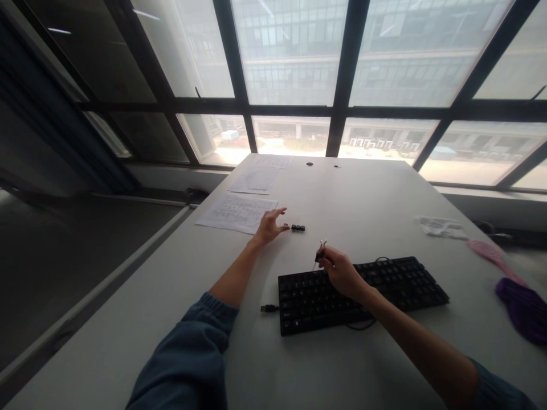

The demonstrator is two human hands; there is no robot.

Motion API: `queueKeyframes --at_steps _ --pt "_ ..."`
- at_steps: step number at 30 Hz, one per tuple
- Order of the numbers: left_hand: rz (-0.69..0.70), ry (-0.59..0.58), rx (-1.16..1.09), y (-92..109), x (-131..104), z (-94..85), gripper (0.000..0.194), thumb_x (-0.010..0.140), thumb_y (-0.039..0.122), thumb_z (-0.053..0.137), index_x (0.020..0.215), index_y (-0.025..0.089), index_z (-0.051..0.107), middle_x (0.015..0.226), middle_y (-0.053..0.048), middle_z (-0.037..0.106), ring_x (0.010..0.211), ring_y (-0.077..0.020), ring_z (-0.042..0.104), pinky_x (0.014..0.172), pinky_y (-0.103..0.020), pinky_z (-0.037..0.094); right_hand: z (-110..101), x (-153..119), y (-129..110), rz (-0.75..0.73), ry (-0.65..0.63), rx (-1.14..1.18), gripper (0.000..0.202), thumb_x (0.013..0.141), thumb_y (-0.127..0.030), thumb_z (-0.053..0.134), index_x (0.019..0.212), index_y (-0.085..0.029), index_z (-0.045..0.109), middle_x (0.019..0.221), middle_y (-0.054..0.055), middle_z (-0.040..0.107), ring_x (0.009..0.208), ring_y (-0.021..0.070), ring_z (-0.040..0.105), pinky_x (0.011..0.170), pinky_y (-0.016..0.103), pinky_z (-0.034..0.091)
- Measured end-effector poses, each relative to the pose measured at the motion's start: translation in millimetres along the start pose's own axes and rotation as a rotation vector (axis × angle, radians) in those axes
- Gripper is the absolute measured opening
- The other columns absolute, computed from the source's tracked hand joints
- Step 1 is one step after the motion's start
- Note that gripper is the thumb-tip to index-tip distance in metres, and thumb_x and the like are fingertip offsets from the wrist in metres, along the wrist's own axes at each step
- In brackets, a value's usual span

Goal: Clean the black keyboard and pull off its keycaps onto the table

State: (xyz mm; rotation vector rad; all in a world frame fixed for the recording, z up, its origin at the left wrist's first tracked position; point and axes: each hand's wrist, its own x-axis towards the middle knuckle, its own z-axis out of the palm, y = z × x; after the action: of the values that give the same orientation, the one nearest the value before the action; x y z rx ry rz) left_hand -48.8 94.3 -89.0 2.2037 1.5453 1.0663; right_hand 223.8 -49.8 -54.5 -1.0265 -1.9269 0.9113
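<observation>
My left hand (pixel 268 226) reaches over the table with thumb and forefinger apart. Its thumb tip is right beside a short row of small black keycaps (pixel 298 228); whether it touches one is unclear. Pinched in my right hand (pixel 339 270) is a small black tool with silver wire prongs (pixel 319 254), some prongs sticking up and a thin one pointing down; its exact kind is too small to tell. That hand is over the back edge of a black keyboard (pixel 311 304), which lies slightly slanted, partly hidden by my right hand and forearm.
A USB plug (pixel 269 308) lies by the keyboard's left end. Printed sheets (pixel 237 212) are at the left edge of the white table (pixel 363 199). On the right lie a white cloth (pixel 442 226), a pink one (pixel 487 253) and a purple one (pixel 523 307). Windows stand behind.
</observation>
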Motion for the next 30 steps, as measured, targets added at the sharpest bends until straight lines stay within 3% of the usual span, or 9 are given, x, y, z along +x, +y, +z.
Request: queueKeyframes --at_steps 3,5,9,12,16,19,24,30 --pt "0.011 0.163 0.093 31.4 -6.0 -11.3 0.049 0.082 0.024 0.070 0.130 0.021 0.058 0.115 -0.007 0.068 0.110 -0.0265 0.057 0.102 -0.043 0.040 1.2 -0.2 -0.1 -0.037 -0.025 -0.005 0.012 0.089 -0.016 0.045 0.081 -0.021 0.053 0.080 0.001 0.055 0.075 0.0159 0.051 0.071 0.028 0.039" --pt "0.025 0.203 0.099 57.0 -16.4 -16.7 0.037 0.088 0.021 0.061 0.125 0.020 0.061 0.112 -0.007 0.069 0.110 -0.0261 0.057 0.101 -0.042 0.040 0.9 -0.4 -0.2 -0.052 -0.035 -0.010 0.012 0.089 -0.016 0.046 0.080 -0.021 0.053 0.082 0.001 0.055 0.076 0.0160 0.050 0.072 0.028 0.039" --pt "0.066 0.063 0.024 101.2 -54.8 -18.0 0.021 0.090 0.019 0.056 0.106 0.022 0.069 0.100 -0.005 0.071 0.096 -0.0234 0.062 0.092 -0.039 0.046 -0.3 0.3 -0.3 -0.052 -0.034 -0.021 0.012 0.089 -0.015 0.046 0.083 -0.021 0.055 0.084 0.001 0.057 0.078 0.0164 0.051 0.073 0.028 0.039" --pt "0.063 -0.068 -0.040 120.3 -90.5 -13.3 0.018 0.089 0.020 0.057 0.099 0.025 0.071 0.093 -0.004 0.072 0.088 -0.0218 0.063 0.086 -0.037 0.049 0.2 2.0 -0.6 -0.032 -0.029 -0.051 0.010 0.088 -0.016 0.048 0.085 -0.021 0.056 0.084 0.001 0.058 0.077 0.0165 0.051 0.073 0.028 0.038" --pt "0.017 -0.166 -0.103 132.3 -126.0 -5.9 0.018 0.089 0.020 0.057 0.099 0.025 0.072 0.091 -0.004 0.071 0.085 -0.0198 0.064 0.084 -0.035 0.050 2.2 3.0 -0.1 -0.026 -0.034 -0.062 0.010 0.089 -0.017 0.048 0.085 -0.020 0.057 0.081 0.001 0.059 0.075 0.0163 0.051 0.072 0.027 0.038" --pt "0.004 -0.179 -0.109 136.2 -137.3 -1.5 0.019 0.088 0.017 0.057 0.099 0.023 0.072 0.092 -0.004 0.071 0.088 -0.0192 0.063 0.084 -0.033 0.049 3.0 2.4 0.7 -0.019 -0.033 -0.049 0.011 0.089 -0.016 0.047 0.084 -0.020 0.056 0.077 0.000 0.059 0.072 0.0159 0.051 0.069 0.026 0.038" --pt "-0.017 -0.187 -0.114 136.9 -138.3 1.5 0.016 0.088 0.020 0.060 0.100 0.022 0.071 0.092 -0.004 0.069 0.089 -0.0189 0.062 0.085 -0.032 0.048 4.3 -3.5 3.9 -0.100 -0.068 -0.068 0.014 0.088 -0.012 0.047 0.080 -0.020 0.055 0.078 0.001 0.060 0.073 0.0163 0.052 0.070 0.027 0.039" --pt "0.002 -0.254 -0.073 137.3 -129.2 4.5 0.024 0.081 0.029 0.073 0.104 0.024 0.072 0.092 -0.003 0.068 0.089 -0.0200 0.061 0.085 -0.032 0.047 8.2 -16.1 18.5 -0.240 0.004 -0.036 0.017 0.094 -0.014 0.045 0.088 -0.021 0.060 0.085 0.004 0.063 0.077 0.0172 0.058 0.073 0.027 0.044"
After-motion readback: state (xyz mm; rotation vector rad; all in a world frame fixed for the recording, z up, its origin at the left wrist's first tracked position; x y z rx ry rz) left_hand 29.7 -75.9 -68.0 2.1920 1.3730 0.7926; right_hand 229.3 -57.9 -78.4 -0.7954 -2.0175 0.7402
